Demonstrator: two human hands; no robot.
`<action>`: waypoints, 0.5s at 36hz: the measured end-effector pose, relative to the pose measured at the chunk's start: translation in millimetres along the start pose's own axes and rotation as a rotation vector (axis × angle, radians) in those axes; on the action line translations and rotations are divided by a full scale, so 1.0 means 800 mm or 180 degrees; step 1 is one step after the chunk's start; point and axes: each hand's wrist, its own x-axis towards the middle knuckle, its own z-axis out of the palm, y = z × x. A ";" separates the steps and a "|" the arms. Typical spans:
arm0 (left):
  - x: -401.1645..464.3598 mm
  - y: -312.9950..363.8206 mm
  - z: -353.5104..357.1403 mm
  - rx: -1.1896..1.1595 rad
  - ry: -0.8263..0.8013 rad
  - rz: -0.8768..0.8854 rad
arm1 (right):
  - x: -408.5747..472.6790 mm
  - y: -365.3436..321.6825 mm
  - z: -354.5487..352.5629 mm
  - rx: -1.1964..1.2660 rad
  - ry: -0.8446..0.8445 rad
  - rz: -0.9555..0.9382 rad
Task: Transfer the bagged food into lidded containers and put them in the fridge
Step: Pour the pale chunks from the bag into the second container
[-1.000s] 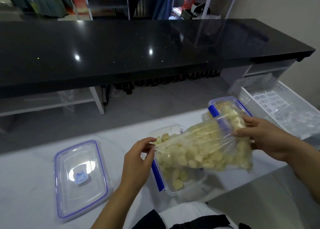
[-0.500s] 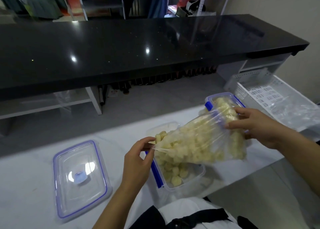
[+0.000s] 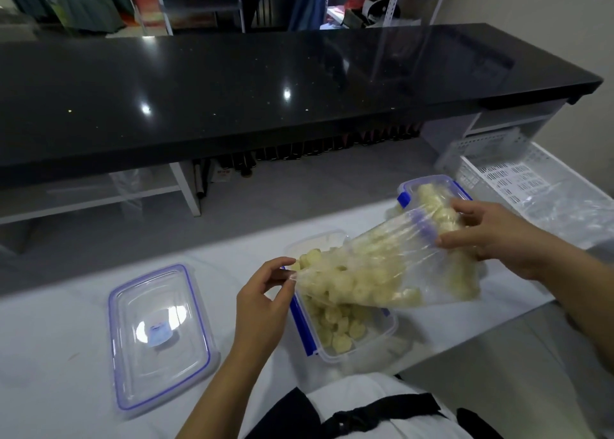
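Down low, the left hand pinches the open mouth of a clear bag full of pale food chunks, tipped over an open container on the white table. Beside it lies a loose lid. Farther back, the right hand grips the bag's raised end, in front of a second, lidded container.

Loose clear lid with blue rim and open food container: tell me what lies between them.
In the head view, the left hand and forearm cross that gap above bare white countertop; nothing else lies there.
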 end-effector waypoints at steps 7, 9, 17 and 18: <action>-0.003 0.001 0.001 0.0029 0.0004 -0.0010 | -0.002 -0.009 0.001 0.0050 -0.0111 -0.0076; -0.003 0.004 0.001 -0.0028 0.0075 0.0039 | -0.001 -0.008 0.003 0.0060 -0.0173 -0.0009; -0.003 0.004 -0.002 -0.0093 0.0189 -0.0016 | 0.004 -0.007 0.007 -0.0071 -0.0097 -0.0003; -0.004 0.004 -0.002 -0.0125 0.0187 -0.0014 | 0.004 -0.007 0.009 -0.0074 -0.0069 0.0015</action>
